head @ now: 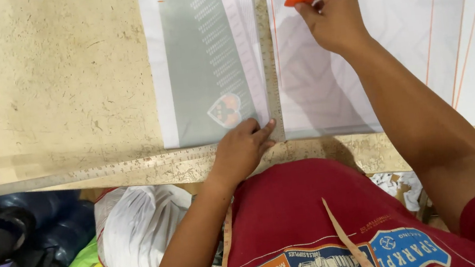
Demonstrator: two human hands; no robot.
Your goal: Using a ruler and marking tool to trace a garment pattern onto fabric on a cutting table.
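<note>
Head view looks down on a tan desk [44,85]. Left of the long ruler [268,57] lies a grey-green printed sheet [199,66], and the left hand [242,151] presses the ruler's near end, fingers [261,132] flat and spread, gripping nothing. Right of the ruler lies white fabric [373,56] marked with orange lines. Over it, near the ruler's far part, the right hand [331,13] pinches an orange marker [298,0], fingers closed round it.
</note>
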